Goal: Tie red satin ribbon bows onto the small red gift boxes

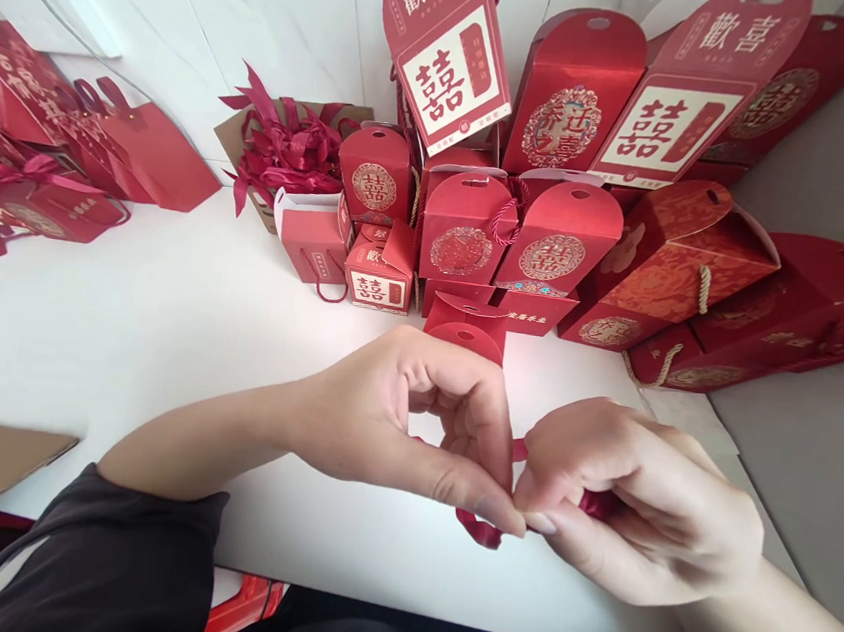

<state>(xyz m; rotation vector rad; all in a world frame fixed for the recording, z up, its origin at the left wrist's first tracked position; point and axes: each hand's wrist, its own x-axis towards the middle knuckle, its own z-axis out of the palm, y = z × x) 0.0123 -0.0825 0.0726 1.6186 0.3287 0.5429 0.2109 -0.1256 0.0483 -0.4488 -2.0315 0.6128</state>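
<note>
in the head view, one brown box (232, 142) holds a heap of dark ribbons (296, 147); one small box (311, 239) beside it stands open, and the other red boxes (469, 222) overlap too much to count. over one white table (130, 295) the left hand (365, 431) and right hand (654, 511) meet, each pinched tight on one red ribbon (481, 531), its loop showing below the left thumb.

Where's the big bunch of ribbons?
In the head view, the bunch of ribbons sits in a brown box at the back, left of centre, by the tiled wall, beside the red boxes.
</note>
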